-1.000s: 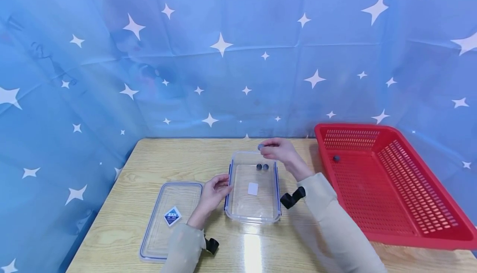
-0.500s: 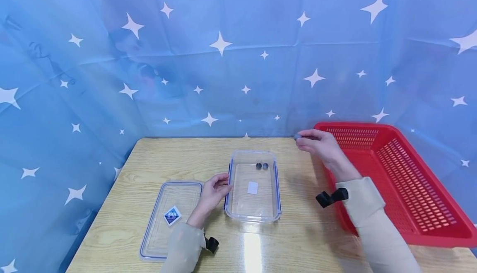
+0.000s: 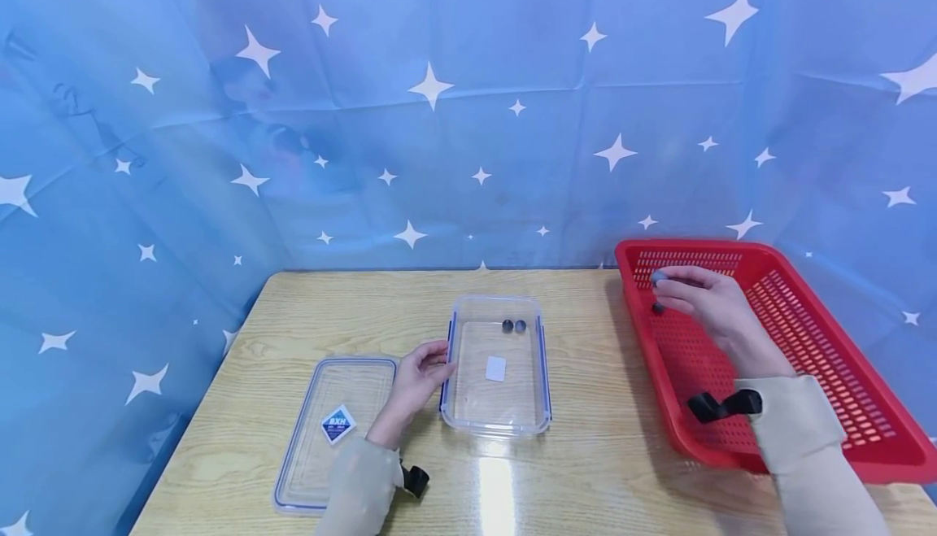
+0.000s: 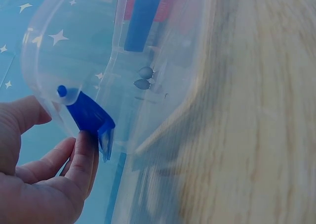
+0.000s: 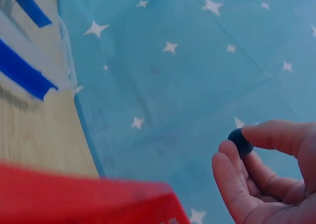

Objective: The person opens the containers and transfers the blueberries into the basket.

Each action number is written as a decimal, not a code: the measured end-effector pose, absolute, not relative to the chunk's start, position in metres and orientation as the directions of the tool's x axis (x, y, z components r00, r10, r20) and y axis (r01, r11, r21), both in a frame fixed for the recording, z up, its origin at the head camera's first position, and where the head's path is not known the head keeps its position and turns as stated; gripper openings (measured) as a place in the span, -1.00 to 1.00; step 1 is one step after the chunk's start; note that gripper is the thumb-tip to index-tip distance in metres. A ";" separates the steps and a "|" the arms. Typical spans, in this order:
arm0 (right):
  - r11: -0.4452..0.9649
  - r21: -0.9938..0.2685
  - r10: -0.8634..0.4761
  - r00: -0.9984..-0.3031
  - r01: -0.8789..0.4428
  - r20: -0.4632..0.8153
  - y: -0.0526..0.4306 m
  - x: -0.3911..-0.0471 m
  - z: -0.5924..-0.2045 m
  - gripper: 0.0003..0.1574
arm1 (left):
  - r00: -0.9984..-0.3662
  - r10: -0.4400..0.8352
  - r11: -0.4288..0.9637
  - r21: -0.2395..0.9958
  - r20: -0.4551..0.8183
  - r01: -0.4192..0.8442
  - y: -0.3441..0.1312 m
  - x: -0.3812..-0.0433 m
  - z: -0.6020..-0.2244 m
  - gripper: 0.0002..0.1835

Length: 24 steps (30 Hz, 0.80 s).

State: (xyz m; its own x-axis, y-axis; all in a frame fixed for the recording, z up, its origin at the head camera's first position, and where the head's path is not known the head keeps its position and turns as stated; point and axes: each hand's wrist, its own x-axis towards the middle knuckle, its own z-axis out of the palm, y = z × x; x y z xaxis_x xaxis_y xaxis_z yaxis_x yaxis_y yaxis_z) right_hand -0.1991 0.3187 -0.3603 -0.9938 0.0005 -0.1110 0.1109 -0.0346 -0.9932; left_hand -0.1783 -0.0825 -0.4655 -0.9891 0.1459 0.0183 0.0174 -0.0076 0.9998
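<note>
My right hand (image 3: pixel 713 304) pinches a small dark blue ball (image 5: pixel 241 142) between thumb and fingertips, above the far left part of the red basket (image 3: pixel 651 381). Below it, another dark ball (image 3: pixel 657 307) lies on the basket floor. At the left side of a clear plastic box (image 3: pixel 496 422), my left hand (image 3: pixel 417 381) grips the wall, with fingers at a blue latch (image 4: pixel 91 115) in the left wrist view. Inside that box, near its far end, sit two dark balls (image 3: pixel 514 326) side by side. A white square label (image 3: pixel 495 368) shows on the box floor.
A clear lid (image 3: pixel 359 381) with a blue rim and a blue diamond sticker (image 3: pixel 338 424) lies on the wooden table (image 3: pixel 293 308), left of the box. Behind the table hangs a blue curtain (image 3: pixel 512 154) with white stars. The basket's walls stand raised at the right.
From above the box's far edge, my right hand has moved right with the ball, over the basket. My left hand and the box have stayed in place.
</note>
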 end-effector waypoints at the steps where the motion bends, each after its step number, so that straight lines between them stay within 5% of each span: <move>1: -0.033 -0.993 0.004 -0.994 0.113 -0.113 0.323 -0.198 -0.361 -0.82 | -0.989 0.144 -0.004 1.000 0.017 0.016 -0.083 -0.178 -0.466 -0.59; 24: -0.183 -0.974 0.006 -0.990 0.135 -0.138 0.374 -0.184 -0.390 -0.75 | -0.990 0.130 0.022 0.998 0.048 0.052 -0.086 -0.189 -0.497 -0.59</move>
